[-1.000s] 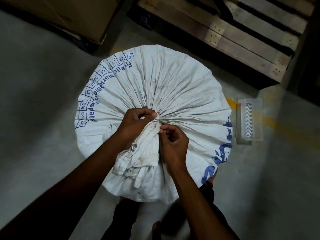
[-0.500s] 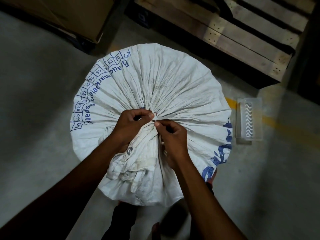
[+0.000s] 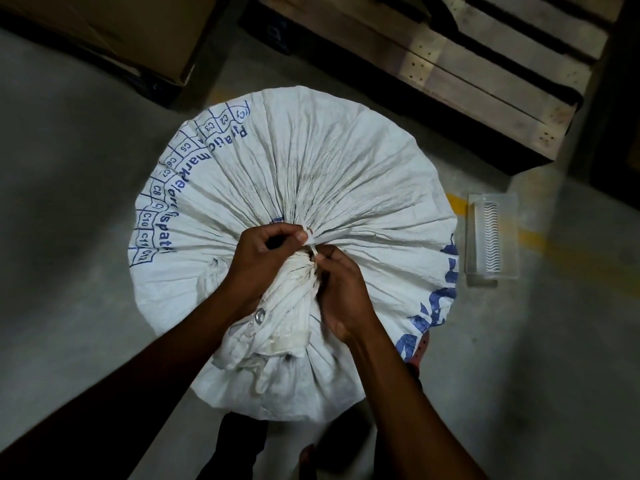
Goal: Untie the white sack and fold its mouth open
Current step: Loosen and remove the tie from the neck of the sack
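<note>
A full white sack (image 3: 329, 174) with blue print stands on the grey floor, seen from above, its top gathered into pleats. The bunched neck (image 3: 287, 306) with a metal eyelet trails toward me. A thin white tie (image 3: 312, 245) binds the neck. My left hand (image 3: 266, 261) pinches the tie's end at the knot between thumb and forefinger. My right hand (image 3: 341, 292) grips the neck's right side, fingertips on the tie just below the knot. The knot itself is mostly hidden by my fingers.
A wooden pallet (image 3: 485, 74) lies beyond the sack at upper right. A cardboard box (image 3: 114, 26) sits at upper left. A clear plastic tray (image 3: 491, 237) rests on the floor to the sack's right, on a yellow floor line. My legs show below the sack.
My two hands have drawn closer together at the knot. The left fingers now pinch a short white end of the tie, pulled slightly out of the gathered neck.
</note>
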Action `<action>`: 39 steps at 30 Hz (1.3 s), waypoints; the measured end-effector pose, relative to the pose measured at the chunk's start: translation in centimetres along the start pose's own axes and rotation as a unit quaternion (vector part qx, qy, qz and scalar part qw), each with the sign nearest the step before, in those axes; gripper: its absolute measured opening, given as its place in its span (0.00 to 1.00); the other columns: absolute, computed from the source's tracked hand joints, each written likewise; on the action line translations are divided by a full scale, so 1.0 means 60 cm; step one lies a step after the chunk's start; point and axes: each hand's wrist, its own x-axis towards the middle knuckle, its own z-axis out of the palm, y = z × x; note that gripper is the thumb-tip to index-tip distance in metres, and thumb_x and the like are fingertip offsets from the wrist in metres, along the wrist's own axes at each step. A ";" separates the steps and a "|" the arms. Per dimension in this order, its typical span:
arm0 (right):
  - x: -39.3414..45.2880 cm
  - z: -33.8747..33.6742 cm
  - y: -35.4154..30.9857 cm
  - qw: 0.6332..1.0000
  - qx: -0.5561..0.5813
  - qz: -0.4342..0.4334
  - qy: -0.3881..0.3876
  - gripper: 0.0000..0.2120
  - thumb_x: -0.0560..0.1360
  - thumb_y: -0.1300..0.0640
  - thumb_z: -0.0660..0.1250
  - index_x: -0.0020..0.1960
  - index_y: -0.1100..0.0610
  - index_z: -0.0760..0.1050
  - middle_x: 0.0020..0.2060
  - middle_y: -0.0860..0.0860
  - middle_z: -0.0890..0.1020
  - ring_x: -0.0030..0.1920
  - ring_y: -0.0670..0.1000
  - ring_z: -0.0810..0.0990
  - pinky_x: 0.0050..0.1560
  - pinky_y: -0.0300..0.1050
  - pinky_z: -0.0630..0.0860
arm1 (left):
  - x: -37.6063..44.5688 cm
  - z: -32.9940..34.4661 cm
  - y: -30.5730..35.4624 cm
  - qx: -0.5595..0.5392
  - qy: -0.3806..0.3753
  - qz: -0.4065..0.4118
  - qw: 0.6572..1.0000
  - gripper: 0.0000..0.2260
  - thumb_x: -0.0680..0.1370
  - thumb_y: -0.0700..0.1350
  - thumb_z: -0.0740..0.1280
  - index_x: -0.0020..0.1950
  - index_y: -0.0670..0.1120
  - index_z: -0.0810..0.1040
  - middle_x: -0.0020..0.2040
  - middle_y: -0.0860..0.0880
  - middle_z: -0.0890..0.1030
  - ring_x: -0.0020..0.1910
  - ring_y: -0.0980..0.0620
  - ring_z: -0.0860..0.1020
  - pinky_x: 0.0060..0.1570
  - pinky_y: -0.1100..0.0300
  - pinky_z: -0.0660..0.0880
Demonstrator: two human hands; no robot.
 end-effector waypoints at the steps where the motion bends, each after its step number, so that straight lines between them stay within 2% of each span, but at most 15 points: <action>1: 0.000 0.000 0.001 1.000 -0.013 -0.005 0.005 0.09 0.78 0.66 0.67 0.43 0.57 0.83 0.42 0.55 0.85 0.45 0.52 0.83 0.53 0.49 0.77 | 0.000 -0.003 0.000 0.007 0.001 0.007 1.000 0.03 0.78 0.39 0.73 0.48 0.45 0.87 0.45 0.53 0.89 0.46 0.58 0.85 0.50 0.66 0.79; 4: 0.001 0.001 0.002 1.000 -0.026 -0.008 0.000 0.12 0.81 0.67 0.66 0.47 0.56 0.86 0.47 0.56 0.87 0.48 0.53 0.85 0.57 0.48 0.81 | 0.002 -0.014 0.002 0.043 -0.032 0.020 0.998 0.07 0.79 0.40 0.72 0.54 0.39 0.87 0.50 0.48 0.89 0.51 0.54 0.86 0.56 0.61 0.80; 7: 0.003 0.003 -0.003 1.000 -0.007 0.006 -0.003 0.10 0.80 0.68 0.67 0.46 0.58 0.85 0.45 0.56 0.87 0.47 0.54 0.84 0.54 0.46 0.81 | 0.000 -0.016 0.001 0.064 -0.044 0.031 0.996 0.05 0.79 0.40 0.73 0.51 0.40 0.87 0.47 0.45 0.88 0.47 0.55 0.85 0.53 0.61 0.80; 11: 0.006 -0.004 -0.004 0.996 0.068 0.030 -0.040 0.06 0.72 0.65 0.66 0.42 0.62 0.82 0.48 0.62 0.82 0.56 0.61 0.80 0.72 0.59 0.70 | -0.011 0.001 -0.006 0.093 -0.045 0.081 0.991 0.03 0.79 0.37 0.73 0.48 0.38 0.85 0.46 0.42 0.86 0.46 0.55 0.84 0.52 0.63 0.78; 13: 0.007 -0.008 -0.004 0.991 0.114 0.045 -0.059 0.07 0.68 0.64 0.66 0.40 0.61 0.83 0.49 0.62 0.82 0.57 0.61 0.80 0.76 0.59 0.68 | -0.016 0.009 -0.010 0.104 -0.042 0.101 0.989 0.02 0.78 0.36 0.73 0.46 0.40 0.85 0.45 0.43 0.85 0.46 0.55 0.84 0.52 0.65 0.77; 15: 0.003 -0.008 -0.007 0.987 0.143 0.044 -0.057 0.11 0.68 0.66 0.63 0.42 0.63 0.84 0.46 0.60 0.85 0.53 0.58 0.84 0.68 0.54 0.75 | -0.019 0.012 -0.013 0.109 -0.039 0.111 0.987 0.02 0.78 0.36 0.73 0.46 0.41 0.85 0.45 0.45 0.85 0.45 0.56 0.84 0.51 0.65 0.77; 18: 0.001 -0.013 -0.004 0.982 0.180 0.041 -0.034 0.14 0.70 0.67 0.59 0.42 0.63 0.84 0.39 0.58 0.84 0.43 0.54 0.84 0.58 0.48 0.76 | -0.020 0.011 -0.011 0.112 -0.035 0.114 0.986 0.03 0.78 0.36 0.74 0.46 0.43 0.85 0.44 0.49 0.85 0.45 0.59 0.83 0.51 0.66 0.77; 20: 0.005 -0.022 0.004 0.980 0.193 0.031 -0.024 0.06 0.63 0.64 0.69 0.40 0.63 0.79 0.38 0.59 0.77 0.42 0.56 0.79 0.57 0.48 0.74 | -0.021 0.010 -0.010 0.116 -0.033 0.113 0.986 0.05 0.78 0.36 0.74 0.45 0.46 0.85 0.42 0.54 0.85 0.44 0.61 0.83 0.50 0.69 0.76; 21: 0.006 -0.027 0.006 0.981 0.191 0.023 -0.027 0.10 0.59 0.63 0.72 0.39 0.62 0.75 0.38 0.58 0.73 0.43 0.56 0.76 0.57 0.48 0.72 | -0.020 0.011 -0.009 0.114 -0.033 0.110 0.987 0.07 0.78 0.36 0.74 0.44 0.48 0.85 0.41 0.56 0.85 0.43 0.62 0.83 0.49 0.70 0.75; 24: 0.003 -0.029 0.004 0.993 0.114 0.021 -0.015 0.04 0.67 0.62 0.70 0.36 0.60 0.75 0.37 0.57 0.76 0.42 0.55 0.76 0.52 0.49 0.73 | -0.017 0.006 -0.009 0.101 -0.013 0.096 0.990 0.06 0.79 0.37 0.73 0.44 0.48 0.84 0.40 0.58 0.85 0.42 0.63 0.81 0.48 0.70 0.75; 27: -0.003 -0.025 -0.011 0.999 -0.039 -0.008 0.008 0.05 0.79 0.62 0.70 0.46 0.57 0.83 0.41 0.54 0.84 0.43 0.51 0.82 0.47 0.48 0.77 | -0.011 -0.006 -0.003 0.098 -0.024 0.091 0.991 0.03 0.80 0.38 0.72 0.48 0.42 0.85 0.45 0.51 0.87 0.45 0.59 0.83 0.51 0.65 0.77; 30: -0.005 -0.026 -0.029 0.988 -0.143 -0.063 0.006 0.06 0.78 0.66 0.72 0.47 0.58 0.85 0.39 0.53 0.86 0.38 0.48 0.83 0.39 0.41 0.79 | -0.007 -0.019 0.001 0.104 -0.042 0.094 0.989 0.04 0.79 0.38 0.73 0.52 0.42 0.87 0.50 0.48 0.88 0.50 0.55 0.85 0.56 0.62 0.79; 33: 0.004 -0.018 -0.034 0.954 -0.259 -0.140 0.056 0.02 0.77 0.65 0.73 0.46 0.62 0.85 0.38 0.55 0.86 0.36 0.46 0.82 0.37 0.41 0.77 | -0.005 -0.020 -0.002 0.083 -0.006 0.083 0.993 0.06 0.77 0.38 0.74 0.47 0.49 0.86 0.43 0.54 0.87 0.45 0.57 0.83 0.51 0.64 0.79; 36: 0.017 -0.007 -0.014 0.885 -0.398 -0.222 0.094 0.04 0.77 0.61 0.71 0.45 0.60 0.83 0.38 0.53 0.86 0.40 0.49 0.84 0.44 0.47 0.79 | 0.001 -0.014 -0.006 0.086 0.005 0.076 0.993 0.06 0.78 0.37 0.73 0.46 0.48 0.85 0.38 0.54 0.85 0.40 0.60 0.82 0.46 0.67 0.77; 39: 0.023 -0.014 0.009 0.867 -0.402 -0.239 0.170 0.05 0.80 0.63 0.68 0.45 0.60 0.79 0.36 0.51 0.83 0.37 0.47 0.82 0.44 0.46 0.77 | 0.010 -0.018 -0.006 0.052 0.044 0.058 0.996 0.02 0.80 0.40 0.71 0.48 0.43 0.83 0.39 0.49 0.85 0.38 0.58 0.81 0.46 0.64 0.77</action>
